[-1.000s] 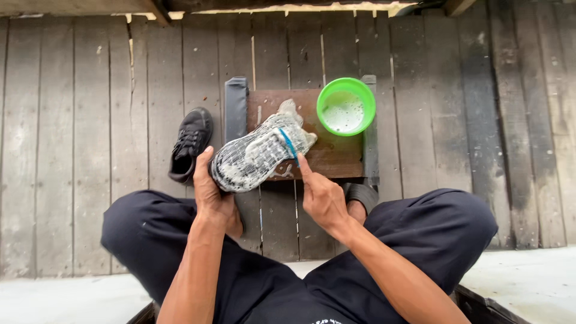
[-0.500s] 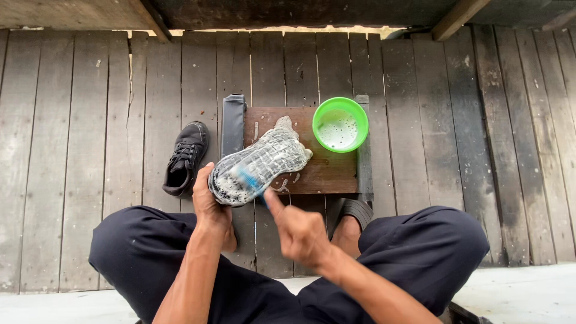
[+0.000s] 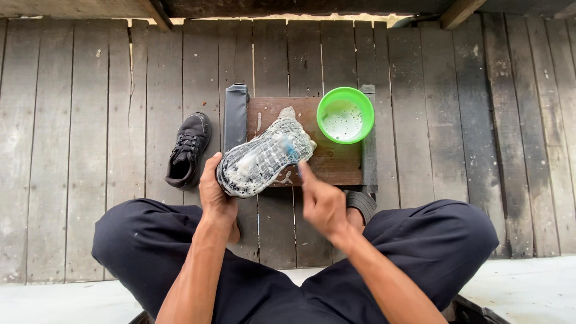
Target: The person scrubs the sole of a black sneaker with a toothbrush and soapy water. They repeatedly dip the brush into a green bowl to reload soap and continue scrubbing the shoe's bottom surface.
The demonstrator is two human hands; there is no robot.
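Head view, looking straight down. I am seeing the left hand (image 3: 215, 195) wrapping its fingers around the heel end of an upturned shoe (image 3: 264, 159) — the sole is facing up, coated in white suds, and the shoe is being held tilted above the near edge of a small brown wooden stool (image 3: 336, 159). The right hand (image 3: 323, 201) is closing around a toothbrush (image 3: 288, 146), whose blue head is blurring against the sole near its toe end; the grip itself is pinching the handle, index finger extended along it. A green bowl (image 3: 345, 115) holding foamy water is sitting on the stool's far right corner. A second, black shoe (image 3: 188, 150) is lying upright on the grey plank floor (image 3: 78, 150), just left of the stool — apart from both hands.
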